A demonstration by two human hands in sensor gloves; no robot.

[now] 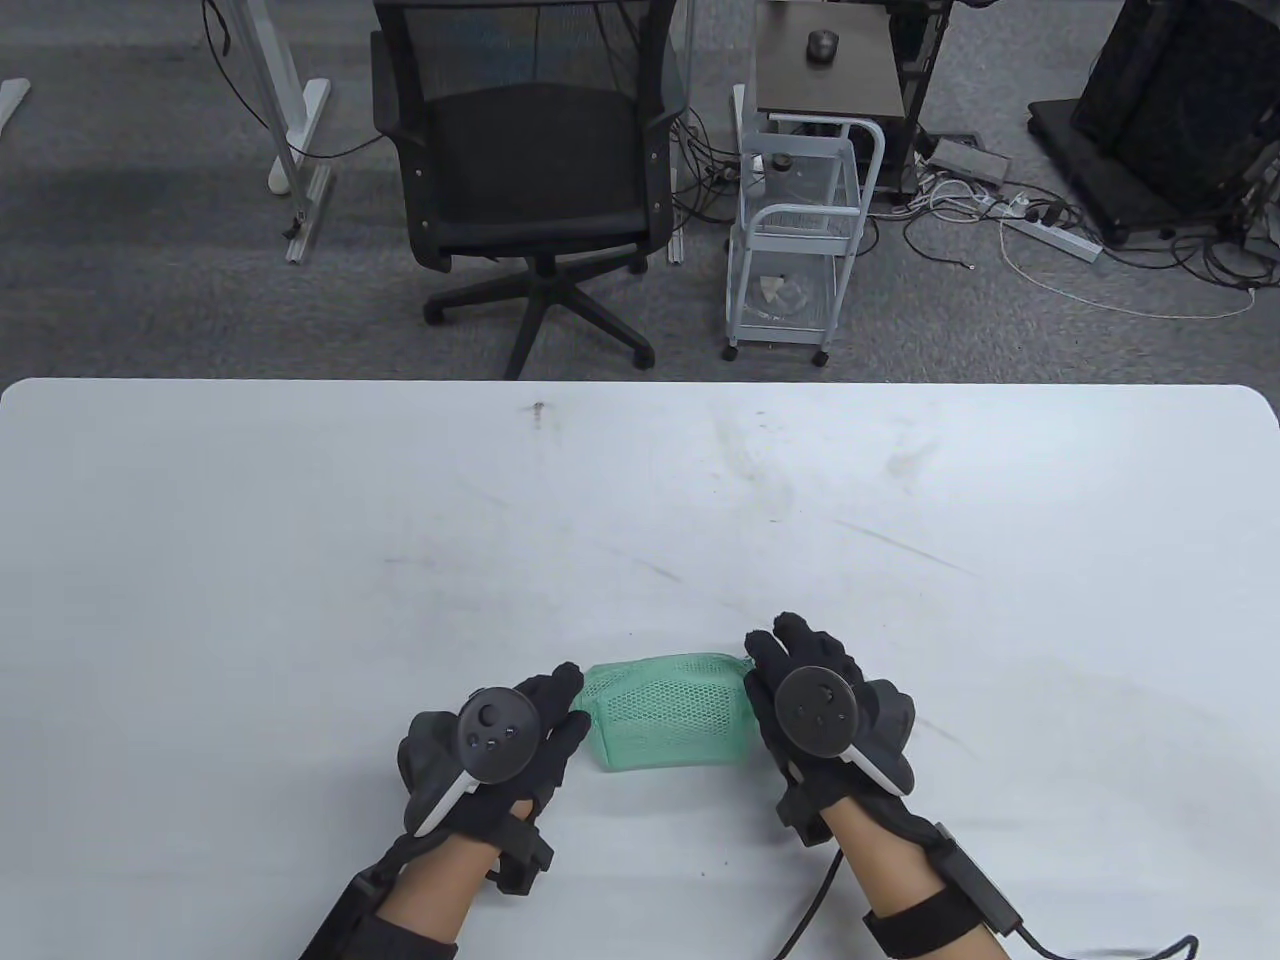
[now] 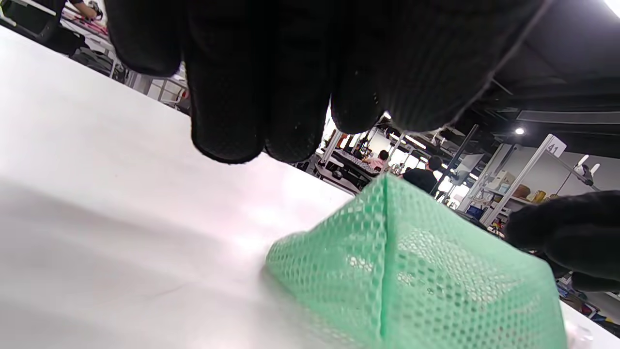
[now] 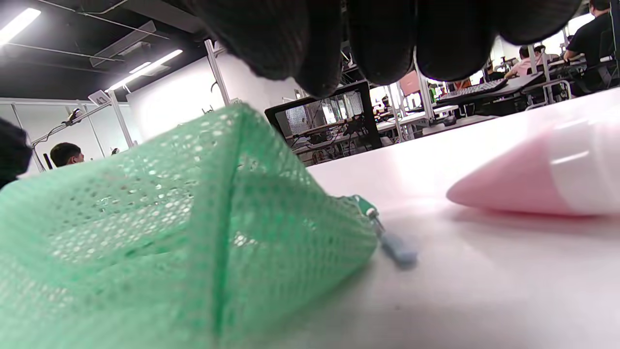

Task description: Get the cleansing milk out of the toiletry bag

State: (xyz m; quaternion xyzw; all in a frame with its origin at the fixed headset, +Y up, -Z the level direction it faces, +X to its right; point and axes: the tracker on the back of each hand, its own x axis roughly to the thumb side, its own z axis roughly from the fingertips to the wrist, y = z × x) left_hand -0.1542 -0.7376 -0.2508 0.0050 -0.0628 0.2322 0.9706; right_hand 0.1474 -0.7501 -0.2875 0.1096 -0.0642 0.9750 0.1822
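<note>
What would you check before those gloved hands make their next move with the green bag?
1. Green mesh toiletry bag rests on the white table: ok.
2. Left hand is beside the bag's left end, holding nothing: ok.
3. Right hand is at its right end, fingers free: ok.
4. Zip open: cannot tell; the pale blue zipper pull lies on the table.
5. Pink and white tube lies outside the bag: ok. Whether it is the cleansing milk: cannot tell.

The only readable text is "41", on a small white tag [image 2: 555, 145] atop a pale post at about two o'clock in the left wrist view. Nothing else is legible.
</note>
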